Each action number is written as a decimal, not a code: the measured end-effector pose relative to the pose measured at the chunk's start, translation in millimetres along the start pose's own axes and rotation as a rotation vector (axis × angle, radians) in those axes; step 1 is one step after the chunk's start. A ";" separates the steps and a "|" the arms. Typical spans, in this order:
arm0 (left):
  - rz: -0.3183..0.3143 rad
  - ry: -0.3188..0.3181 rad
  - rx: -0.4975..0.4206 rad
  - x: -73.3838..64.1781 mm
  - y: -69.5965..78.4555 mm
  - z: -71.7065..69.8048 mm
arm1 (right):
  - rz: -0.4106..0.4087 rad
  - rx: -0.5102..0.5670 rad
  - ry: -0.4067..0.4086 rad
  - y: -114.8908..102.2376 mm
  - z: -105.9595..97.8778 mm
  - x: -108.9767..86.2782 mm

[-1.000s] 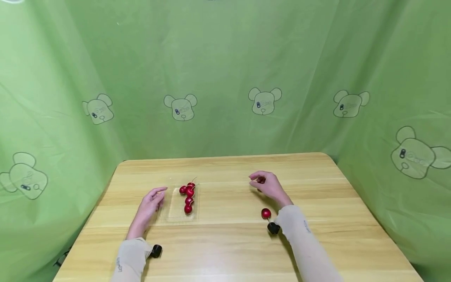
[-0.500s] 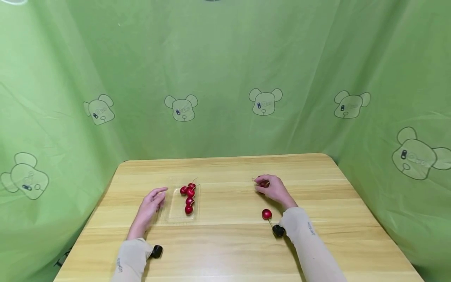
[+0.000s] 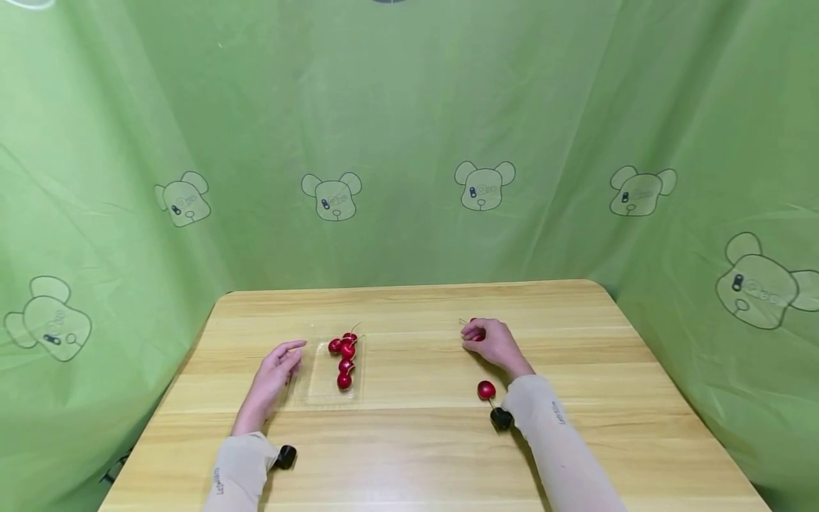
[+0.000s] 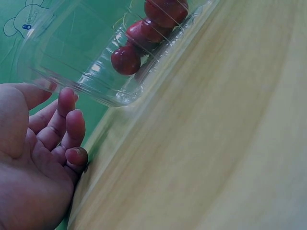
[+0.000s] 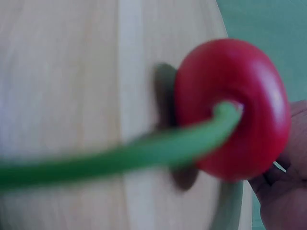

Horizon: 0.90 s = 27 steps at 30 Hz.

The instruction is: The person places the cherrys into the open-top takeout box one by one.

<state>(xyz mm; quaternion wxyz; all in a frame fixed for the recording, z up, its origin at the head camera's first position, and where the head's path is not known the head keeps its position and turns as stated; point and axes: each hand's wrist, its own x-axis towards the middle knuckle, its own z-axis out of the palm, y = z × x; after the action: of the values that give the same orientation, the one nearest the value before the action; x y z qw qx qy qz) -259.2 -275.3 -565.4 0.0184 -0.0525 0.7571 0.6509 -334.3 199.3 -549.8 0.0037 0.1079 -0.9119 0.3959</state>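
Observation:
In the head view, my left hand (image 3: 271,377) lies beside a clear plastic tray (image 3: 318,391), its relaxed fingertips right at the rim. Several red cherries (image 3: 345,366) sit in a line along the tray's right side. In the left wrist view, the thumb tip shows through the clear plastic. To the right, my right hand (image 3: 499,348) reaches over the table and its curled fingers pinch a red cherry (image 3: 478,337), mostly hidden by them. A bit of red and thin stems show just beyond those fingers. A large cherry (image 5: 235,110) with a green stem blocks most of the right wrist view.
One loose cherry (image 3: 486,390) lies near my right wrist, its stem running toward a black wrist camera (image 3: 501,419). Another black camera (image 3: 286,456) is on the left wrist. The wooden table (image 3: 409,455) is ringed by a green curtain (image 3: 403,242) printed with bear heads.
My right hand has shifted slightly right and down, its fingers closing in round the cherry. The left hand and the tray have stayed where they were.

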 end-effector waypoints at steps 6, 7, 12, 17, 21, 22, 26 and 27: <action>0.001 -0.001 -0.001 -0.2 -0.8 0.2 | 0.020 0.010 0.007 1.0 1.6 1.5; 0.001 -0.002 -0.001 0.0 -0.9 0.1 | 0.024 0.016 0.007 1.1 2.0 1.8; -0.002 -0.007 -0.010 0.5 -1.2 -0.1 | 0.028 0.016 -0.008 -0.2 3.6 2.9; 0.009 -0.008 -0.005 -0.4 -0.7 -0.1 | 0.002 -0.010 -0.014 -0.7 5.7 3.3; 0.013 -0.011 -0.004 -1.0 -0.4 0.2 | -0.007 -0.029 -0.018 -0.2 7.3 4.7; 0.014 -0.012 -0.001 -1.1 -0.5 0.1 | -0.008 -0.034 -0.023 -0.5 7.5 5.1; 0.021 -0.011 -0.008 -1.1 0.5 -0.1 | -0.013 -0.051 -0.044 -3.8 7.4 6.4; 0.027 -0.012 -0.007 -0.9 0.5 -0.4 | -0.014 -0.054 -0.049 -5.1 7.3 6.7</action>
<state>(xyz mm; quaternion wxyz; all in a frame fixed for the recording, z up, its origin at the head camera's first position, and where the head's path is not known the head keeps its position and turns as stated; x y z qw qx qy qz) -258.3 -275.6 -564.7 0.0140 -0.0387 0.7553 0.6541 -339.3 189.3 -550.5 -0.0129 0.1240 -0.9213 0.3683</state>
